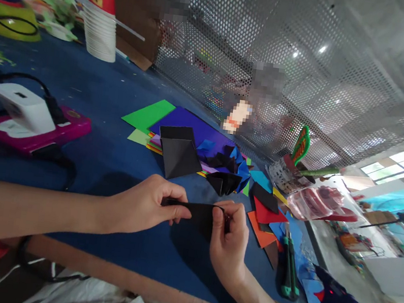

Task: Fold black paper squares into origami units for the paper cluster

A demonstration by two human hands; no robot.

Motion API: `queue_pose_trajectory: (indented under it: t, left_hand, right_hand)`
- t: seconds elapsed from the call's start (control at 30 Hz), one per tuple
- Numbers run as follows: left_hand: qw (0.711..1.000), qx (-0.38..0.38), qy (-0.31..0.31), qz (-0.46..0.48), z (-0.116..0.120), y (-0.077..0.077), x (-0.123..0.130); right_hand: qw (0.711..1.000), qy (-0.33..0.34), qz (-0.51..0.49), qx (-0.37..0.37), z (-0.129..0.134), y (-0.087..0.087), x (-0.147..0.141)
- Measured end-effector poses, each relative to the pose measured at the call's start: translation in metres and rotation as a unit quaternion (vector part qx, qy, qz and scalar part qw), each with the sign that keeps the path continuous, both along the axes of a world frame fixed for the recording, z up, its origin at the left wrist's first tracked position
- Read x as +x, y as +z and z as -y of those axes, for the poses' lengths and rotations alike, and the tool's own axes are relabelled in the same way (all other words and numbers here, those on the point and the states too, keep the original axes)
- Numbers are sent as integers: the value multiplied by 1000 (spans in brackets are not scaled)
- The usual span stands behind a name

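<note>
A piece of black paper [201,217] is stretched between my two hands, above the blue tabletop near its front edge. My left hand [160,201] pinches its left end between thumb and fingers. At the other end my right hand [229,229] grips it, thumb on the near side and fingers curled. Just beyond lies a folded black paper [179,153] on a stack with a dark blue sheet [187,120] and a green sheet [151,112]. Several crumpled or folded black and blue paper pieces [223,181] lie to its right.
On the right are paper scraps [266,214], green-handled pliers [289,267] and a dark blue glue gun [331,298]. At left, a pink power strip [74,129] holds a white charger [23,108]. Stacked paper cups [99,26] stand behind, before a perforated metal screen [216,39].
</note>
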State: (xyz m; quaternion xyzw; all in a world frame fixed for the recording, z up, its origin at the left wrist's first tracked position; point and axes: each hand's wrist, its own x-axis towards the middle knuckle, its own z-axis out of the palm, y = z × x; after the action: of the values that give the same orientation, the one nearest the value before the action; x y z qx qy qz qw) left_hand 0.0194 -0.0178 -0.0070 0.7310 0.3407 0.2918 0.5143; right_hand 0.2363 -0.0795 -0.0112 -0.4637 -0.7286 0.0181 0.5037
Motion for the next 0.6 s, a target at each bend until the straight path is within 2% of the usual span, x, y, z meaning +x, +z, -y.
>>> queue_pose_trajectory:
  t: [0.13,0.33,0.43,0.53,0.6]
  left_hand:
    - [1000,-7,0,5,-2,0,-1]
    - [994,109,-18,22,-10,-6,-6]
    - [989,144,-24,35,-11,-6,-5]
    - [991,128,-29,39,-10,-6,-5]
    - [995,83,-32,37,-8,-6,-5]
  right_hand:
    - [1000,-5,-13,-12,0,-2,1]
    - [997,-36,-45,-52,-4,-6,7]
    - [996,-42,-53,-64,-4,-7,7]
    - [995,-38,-57,-67,-4,-7,6]
    - [996,-33,-57,-64,-4,-7,5]
